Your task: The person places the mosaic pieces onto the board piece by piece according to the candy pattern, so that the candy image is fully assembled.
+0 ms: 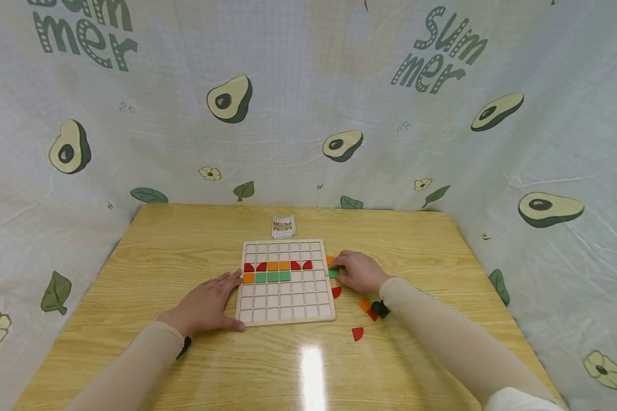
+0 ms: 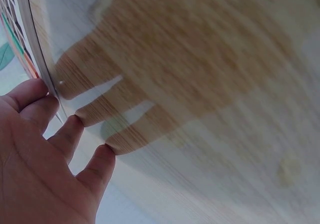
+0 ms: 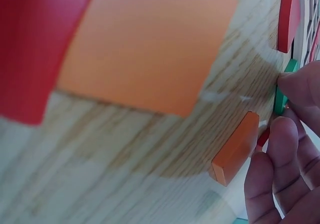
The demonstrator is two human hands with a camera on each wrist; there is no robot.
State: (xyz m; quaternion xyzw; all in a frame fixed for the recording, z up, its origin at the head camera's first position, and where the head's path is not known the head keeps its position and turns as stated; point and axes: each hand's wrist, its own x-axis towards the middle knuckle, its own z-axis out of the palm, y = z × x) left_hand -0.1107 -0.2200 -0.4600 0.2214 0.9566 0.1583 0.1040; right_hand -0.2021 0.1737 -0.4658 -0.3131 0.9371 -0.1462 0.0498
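A wooden grid board [image 1: 287,298] lies on the table, with a row of red quarter-circle and orange tiles. Below that row run an orange tile [image 1: 248,278] and several green square tiles [image 1: 273,277]. My left hand [image 1: 205,304] rests along the board's left edge, thumb at its lower left corner and fingers extended. Just off the right edge, my right hand [image 1: 361,272] pinches a green square tile [image 3: 280,97] between thumb and fingers. An orange tile [image 3: 237,149] lies beside those fingers, and a red quarter-circle tile [image 1: 336,292] sits by the board.
A small pattern card [image 1: 283,226] lies behind the board. Near the right wrist are an orange tile [image 1: 365,305] and a red piece [image 1: 372,315] partly covered. Closer to the front lies another red quarter-circle [image 1: 357,333]. A printed cloth [image 1: 288,160] hangs behind the table.
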